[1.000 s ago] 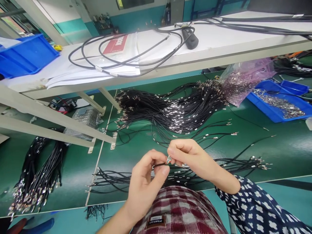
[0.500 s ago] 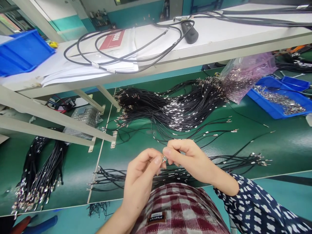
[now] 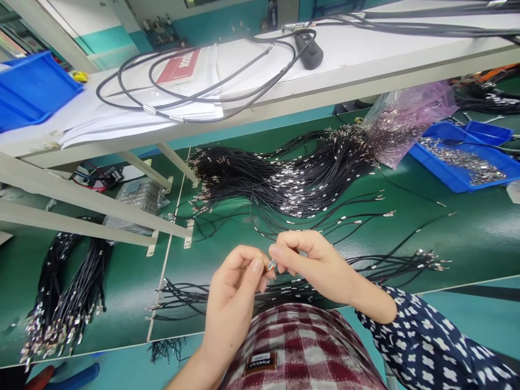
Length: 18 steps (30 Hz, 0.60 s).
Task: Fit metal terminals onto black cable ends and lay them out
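Note:
My right hand (image 3: 311, 260) pinches a small silvery metal connector (image 3: 272, 264) between thumb and fingers. My left hand (image 3: 239, 276) meets it from the left, thumb and forefinger pressed together at the connector's other side; what lies inside that pinch is too small to make out. Both hands are above a loose row of black cables (image 3: 182, 295) with metal ends along the bench's near edge. Just beyond lies a thick bundle of black cables (image 3: 264, 179) with white bands and metal tips on the green bench (image 3: 190, 260).
A white shelf (image 3: 252, 111) on slanted legs stands over the bench, bearing coiled cable (image 3: 179, 100) and a blue bin (image 3: 36, 89). At right are a pink bag (image 3: 400, 127) of small metal parts and a blue tray (image 3: 442, 176). More cables (image 3: 73, 287) lie at left.
My left thumb has drawn slightly back from the connector, which shows more between the hands. The whole view has shifted a little; both hands stay together in nearly the same place.

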Tool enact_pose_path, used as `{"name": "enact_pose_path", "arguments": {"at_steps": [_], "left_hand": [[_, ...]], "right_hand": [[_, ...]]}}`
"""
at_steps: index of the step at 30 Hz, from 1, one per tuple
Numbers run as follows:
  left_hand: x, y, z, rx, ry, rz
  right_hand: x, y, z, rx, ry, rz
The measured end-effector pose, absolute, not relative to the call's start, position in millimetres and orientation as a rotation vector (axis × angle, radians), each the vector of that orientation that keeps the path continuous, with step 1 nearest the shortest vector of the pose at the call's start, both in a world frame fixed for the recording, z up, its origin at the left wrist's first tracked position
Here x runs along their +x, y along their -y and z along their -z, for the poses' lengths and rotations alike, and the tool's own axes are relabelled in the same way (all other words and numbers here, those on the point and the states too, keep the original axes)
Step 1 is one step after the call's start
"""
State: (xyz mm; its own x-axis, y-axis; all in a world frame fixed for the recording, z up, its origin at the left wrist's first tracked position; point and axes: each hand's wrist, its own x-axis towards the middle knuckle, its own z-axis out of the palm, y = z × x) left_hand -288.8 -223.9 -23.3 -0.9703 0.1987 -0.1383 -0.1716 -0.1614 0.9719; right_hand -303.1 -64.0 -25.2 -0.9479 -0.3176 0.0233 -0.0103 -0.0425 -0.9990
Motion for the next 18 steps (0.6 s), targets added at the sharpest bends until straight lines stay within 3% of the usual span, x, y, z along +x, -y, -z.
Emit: {"name": "enact_pose_path", "arguments": {"at_steps": [12,18], "left_hand": [[-300,234,37,0.035,-1.984,-1.968],[-303,236,38,0.258,-2.119,-1.559]], "right_hand": [[-297,65,32,-0.363,-2.325,1.917],[-295,61,45,-0.289,-2.18,1.985]]}}
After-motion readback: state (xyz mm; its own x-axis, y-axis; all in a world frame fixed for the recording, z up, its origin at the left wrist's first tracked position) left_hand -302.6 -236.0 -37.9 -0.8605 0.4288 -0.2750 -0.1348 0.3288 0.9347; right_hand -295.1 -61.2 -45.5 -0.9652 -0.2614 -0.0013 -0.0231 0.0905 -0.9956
